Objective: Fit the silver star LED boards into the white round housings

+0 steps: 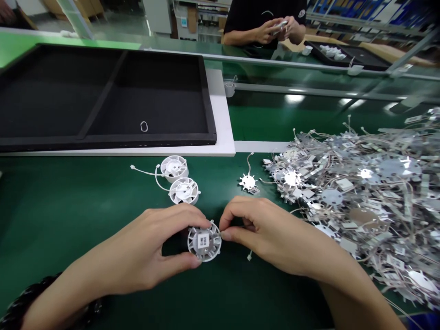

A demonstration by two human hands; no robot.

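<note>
Left hand (151, 250) clamped on fan housing (216, 246) above green bench (68, 201); labelled metal plate (203, 240) seated inside. Right hand (271, 229), fingertips together, apparently on lead (250, 253); wiring looks unfinished. Two wired fans (184, 190) (174, 167) beyond; heaped plates (371, 192) unfitted.

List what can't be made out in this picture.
In the head view:
Print on the small white square label: too small.
Whether the right hand pinches the plug-ended pale wire: its fingers cover that.
Lower layers of the heaped silver metal plates: buried under upper pieces.
Head of the black-shirted person: cut off by the top edge.
</note>
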